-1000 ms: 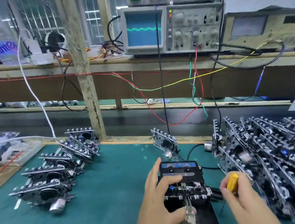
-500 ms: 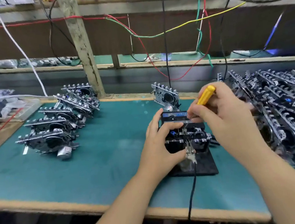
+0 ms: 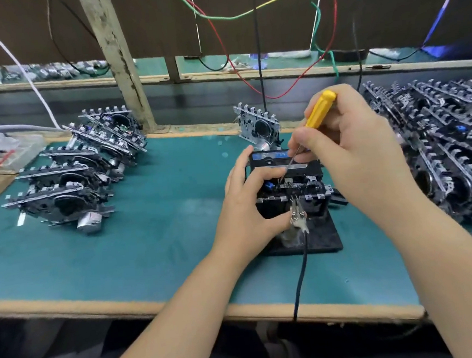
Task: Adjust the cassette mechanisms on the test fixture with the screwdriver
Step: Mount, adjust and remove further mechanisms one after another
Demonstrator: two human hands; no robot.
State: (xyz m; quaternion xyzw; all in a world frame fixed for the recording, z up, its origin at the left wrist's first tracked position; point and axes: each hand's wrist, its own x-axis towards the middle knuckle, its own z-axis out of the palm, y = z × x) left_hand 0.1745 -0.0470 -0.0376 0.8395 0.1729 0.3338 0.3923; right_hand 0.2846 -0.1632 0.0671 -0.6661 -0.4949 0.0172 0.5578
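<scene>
Adjusting one mechanism point(image 3: 289, 187), seated on the black fixture point(image 3: 315, 237) at mid tabletop point(image 3: 163, 241). Left hand point(image 3: 245, 206) wrapped round its left side, fingers point(image 3: 262, 174) curled over the top edge and clamped on it, thumb low at the front near a clip point(image 3: 297, 216) with a dark cable. Right hand point(image 3: 351, 152) pinching the yellow screwdriver point(image 3: 318, 110), fingers closed on the handle and thin shaft, tip down at the top of the mechanism; whether seated in a screw, cannot tell. Probably somewhere in the middle of the job: small group point(image 3: 82, 174) lying at left, likely finished; large heap point(image 3: 446, 145) at right, likely waiting; one more unit point(image 3: 257, 126) standing just behind the fixture. Which pile is done, not shown for sure
</scene>
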